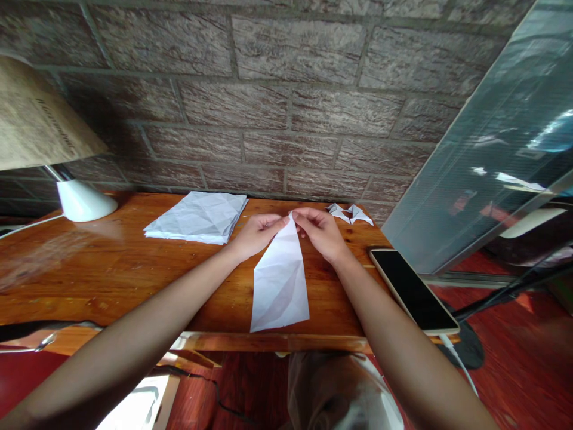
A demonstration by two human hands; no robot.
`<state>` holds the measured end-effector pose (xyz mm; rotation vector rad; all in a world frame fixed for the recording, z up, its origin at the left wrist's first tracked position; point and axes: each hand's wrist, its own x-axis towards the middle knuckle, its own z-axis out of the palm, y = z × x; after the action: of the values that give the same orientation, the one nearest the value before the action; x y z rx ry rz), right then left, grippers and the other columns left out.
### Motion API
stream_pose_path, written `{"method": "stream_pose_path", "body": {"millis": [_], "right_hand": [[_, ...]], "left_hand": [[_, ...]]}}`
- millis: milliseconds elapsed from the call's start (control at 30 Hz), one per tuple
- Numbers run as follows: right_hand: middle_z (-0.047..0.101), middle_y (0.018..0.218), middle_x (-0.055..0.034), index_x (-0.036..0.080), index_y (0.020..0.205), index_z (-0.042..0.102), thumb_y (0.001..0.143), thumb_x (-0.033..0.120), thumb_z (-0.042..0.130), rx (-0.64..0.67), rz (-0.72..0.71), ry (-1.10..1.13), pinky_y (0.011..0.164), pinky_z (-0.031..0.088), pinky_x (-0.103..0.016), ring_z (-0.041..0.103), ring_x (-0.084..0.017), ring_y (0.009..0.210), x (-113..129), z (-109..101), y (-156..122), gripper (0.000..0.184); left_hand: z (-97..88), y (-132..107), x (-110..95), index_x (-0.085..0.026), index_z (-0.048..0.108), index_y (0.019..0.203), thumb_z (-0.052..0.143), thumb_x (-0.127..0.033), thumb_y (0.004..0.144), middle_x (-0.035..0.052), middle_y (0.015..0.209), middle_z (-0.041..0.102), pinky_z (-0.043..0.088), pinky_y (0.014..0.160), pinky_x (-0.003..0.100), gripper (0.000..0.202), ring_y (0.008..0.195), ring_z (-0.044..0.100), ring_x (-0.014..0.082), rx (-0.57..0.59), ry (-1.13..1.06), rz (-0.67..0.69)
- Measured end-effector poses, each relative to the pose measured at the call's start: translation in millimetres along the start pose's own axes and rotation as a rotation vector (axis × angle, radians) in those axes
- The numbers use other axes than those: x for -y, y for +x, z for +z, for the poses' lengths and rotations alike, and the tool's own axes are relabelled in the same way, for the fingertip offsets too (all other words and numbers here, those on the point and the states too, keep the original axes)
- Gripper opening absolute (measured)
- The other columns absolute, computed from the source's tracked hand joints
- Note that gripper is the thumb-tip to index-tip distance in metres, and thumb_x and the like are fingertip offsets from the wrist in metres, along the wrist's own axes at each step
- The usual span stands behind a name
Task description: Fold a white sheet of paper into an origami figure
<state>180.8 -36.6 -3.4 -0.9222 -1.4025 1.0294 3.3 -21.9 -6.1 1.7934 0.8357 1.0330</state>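
Note:
A folded sheet of white paper (282, 280) is held at its narrow far end, its wide end hanging toward me over the table's front part. My left hand (262, 232) pinches the tip from the left, thumb on top. From the right, my right hand (317, 228) grips the same tip, the two thumbs almost touching. Creases run along the paper, and its lower edge looks slightly uneven. Fingers beneath the tip are partly hidden. Just behind my right hand lie small folded paper pieces (351, 214). Left of my left hand rests a stack of creased white paper (199, 216).
The wooden table (111, 263) stands against a stone-patterned wall (264, 113). A lamp (85, 200) is at the back left. At the right edge lies a phone (412, 289) with a white cable (461, 364) plugged in. Below the front edge is a translucent bag (340, 388).

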Motion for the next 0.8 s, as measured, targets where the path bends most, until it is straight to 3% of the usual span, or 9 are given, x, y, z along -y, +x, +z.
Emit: {"method": "stream_pose_path", "body": {"millis": [167,467,800], "right_hand": [[0.067,0.07,-0.0005,0.02,0.079,0.075,0.072,0.057,0.077,-0.009,0.006,-0.006,0.056,0.042,-0.024,0.056,-0.013,0.064,0.9,1.0,-1.1,0.038],[0.068,0.071,-0.0016,0.019,0.078,0.074,0.072,0.058,0.078,-0.024,-0.017,-0.05,0.056,0.041,-0.025,0.057,-0.014,0.067,3.2,2.8,-2.2,0.039],[0.064,0.07,0.0005,0.019,0.081,0.074,0.075,0.051,0.078,0.026,-0.107,-0.091,0.067,0.047,-0.028,0.056,-0.013,0.067,2.5,1.6,-1.7,0.033]], "left_hand": [[0.9,0.1,0.0,-0.014,0.071,0.074,0.06,-0.062,0.086,0.0007,0.072,0.068,0.04,0.06,0.022,0.05,0.064,0.054,0.012,-0.025,0.054,0.022],[2.3,-2.3,6.8,-0.016,0.074,0.079,0.056,-0.048,0.093,0.0035,0.082,0.075,0.045,0.068,0.023,0.04,0.073,0.062,0.0144,-0.084,0.221,0.21],[1.5,-2.5,10.9,-0.016,0.074,0.079,0.057,-0.049,0.093,0.0012,0.076,0.073,0.044,0.064,0.022,0.039,0.067,0.06,0.0129,-0.123,0.269,0.233]]}}
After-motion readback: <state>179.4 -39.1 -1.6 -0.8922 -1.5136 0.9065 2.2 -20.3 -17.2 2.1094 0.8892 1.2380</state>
